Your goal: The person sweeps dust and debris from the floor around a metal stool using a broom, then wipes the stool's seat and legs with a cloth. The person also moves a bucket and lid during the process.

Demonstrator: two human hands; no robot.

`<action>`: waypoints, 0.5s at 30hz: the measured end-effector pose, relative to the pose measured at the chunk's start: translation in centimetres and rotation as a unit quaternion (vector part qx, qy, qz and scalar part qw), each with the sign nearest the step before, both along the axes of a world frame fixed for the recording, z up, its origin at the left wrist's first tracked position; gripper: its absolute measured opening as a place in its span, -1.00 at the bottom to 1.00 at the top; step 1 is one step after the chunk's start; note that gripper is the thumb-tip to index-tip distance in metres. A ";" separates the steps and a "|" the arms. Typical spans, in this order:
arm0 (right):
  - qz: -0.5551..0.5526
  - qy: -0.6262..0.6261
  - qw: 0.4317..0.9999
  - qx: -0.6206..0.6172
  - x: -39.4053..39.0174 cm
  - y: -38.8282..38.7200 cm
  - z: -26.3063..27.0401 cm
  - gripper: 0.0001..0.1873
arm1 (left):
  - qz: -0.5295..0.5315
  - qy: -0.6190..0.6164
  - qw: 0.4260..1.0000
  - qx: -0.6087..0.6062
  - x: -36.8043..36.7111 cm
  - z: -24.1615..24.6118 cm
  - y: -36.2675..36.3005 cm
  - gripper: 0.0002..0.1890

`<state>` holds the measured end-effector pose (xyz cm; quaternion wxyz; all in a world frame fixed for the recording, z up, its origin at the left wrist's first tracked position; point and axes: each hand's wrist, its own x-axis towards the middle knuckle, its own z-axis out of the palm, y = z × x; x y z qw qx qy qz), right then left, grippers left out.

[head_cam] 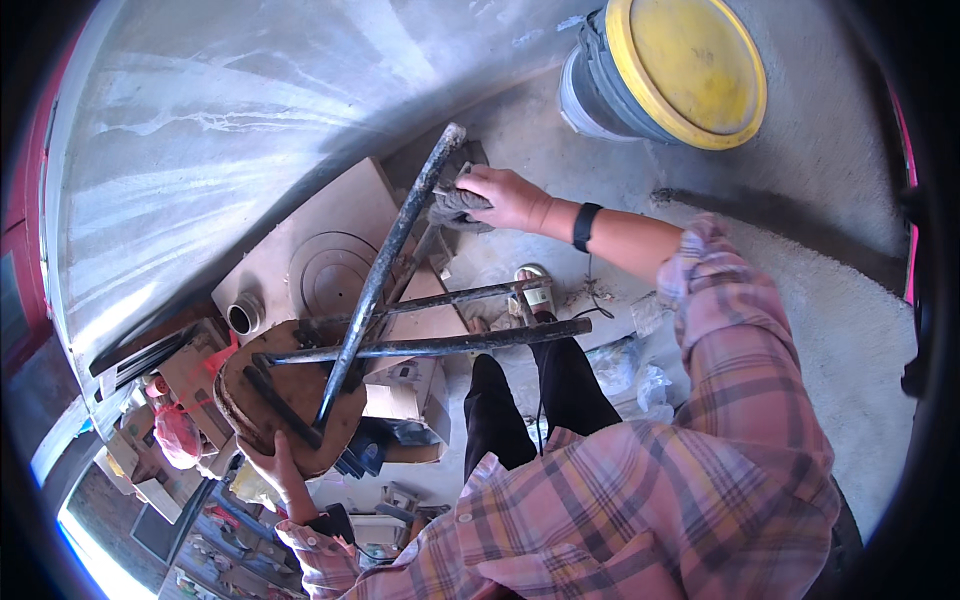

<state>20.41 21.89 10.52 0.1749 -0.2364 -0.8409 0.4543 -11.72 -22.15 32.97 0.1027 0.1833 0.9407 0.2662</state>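
A folding stool with dark, worn metal tube legs [382, 247] is held tilted in front of me, its brown seat [300, 405] at the lower left. My left hand [276, 461] grips the rim of that seat from below. In my right hand [510, 196] is a crumpled grey cloth [459, 206], close beside the upper end of one leg. Whether the cloth touches the tube cannot be told. Two more legs reach right, over my knees.
A bucket with a yellow lid [690, 71] stands at the upper right. Behind the stool lies a pale board with round rings [337, 187]. An opened cardboard box [394, 401], clear plastic bags [652, 390] and a red bag [177, 435] are around. A wall [225, 135] rises at the upper left.
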 end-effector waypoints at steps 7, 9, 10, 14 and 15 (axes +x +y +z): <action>0.057 -0.376 0.923 0.054 8.8 0.0 -7.5 -0.81 | -0.015 -0.033 0.999 0.008 -0.3 0.7 1.3 -0.16; -0.086 -0.214 0.971 -0.060 9.0 0.4 -3.0 -0.72 | -0.006 -0.024 1.000 -0.006 0.2 0.7 0.8 -0.17; -0.170 -0.064 0.975 -0.126 7.6 0.6 -1.6 -0.64 | -0.008 -0.018 1.000 -0.011 -0.1 0.7 1.1 -0.17; -0.173 0.186 0.844 -0.473 1.3 1.6 8.3 -0.38 | -0.015 -0.005 1.000 -0.004 -0.5 0.2 0.6 -0.14; -0.116 0.187 0.817 -0.533 0.4 1.7 9.2 -0.39 | -0.019 0.007 1.000 -0.015 -0.6 0.2 0.6 -0.14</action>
